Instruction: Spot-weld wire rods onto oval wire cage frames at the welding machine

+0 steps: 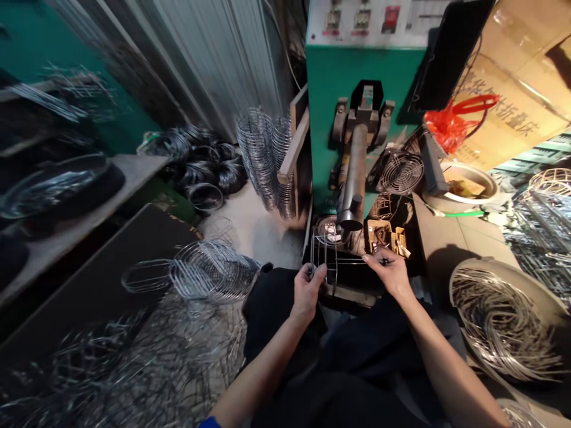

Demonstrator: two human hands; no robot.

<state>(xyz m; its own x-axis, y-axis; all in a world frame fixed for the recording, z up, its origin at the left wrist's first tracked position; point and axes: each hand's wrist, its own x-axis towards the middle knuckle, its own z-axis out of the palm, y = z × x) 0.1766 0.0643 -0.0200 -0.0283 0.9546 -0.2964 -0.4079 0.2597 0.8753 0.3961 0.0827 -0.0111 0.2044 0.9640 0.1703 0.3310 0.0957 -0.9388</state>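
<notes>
My left hand [307, 289] is closed on a small wire frame [325, 255] made of thin bent metal rods. It holds the frame upright, just below the machine's round metal arm [354, 184]. To the right, my right hand [389, 268] pinches a thin straight wire [350, 260] between thumb and fingers. That wire runs left towards the frame; whether the two touch I cannot tell. Both hands are low in front of the green machine [325, 119], above my lap. A yellow parts box [379, 233] sits just behind my right hand.
At right stands a tub of curved wires [504, 327], with a pile of wire pieces [544, 232] behind it. Wire ring bundles [214, 270] lie on the left; tall ring stacks [263, 160] stand beside the machine. A red plastic bag [450, 128] hangs near a cardboard box [517, 113].
</notes>
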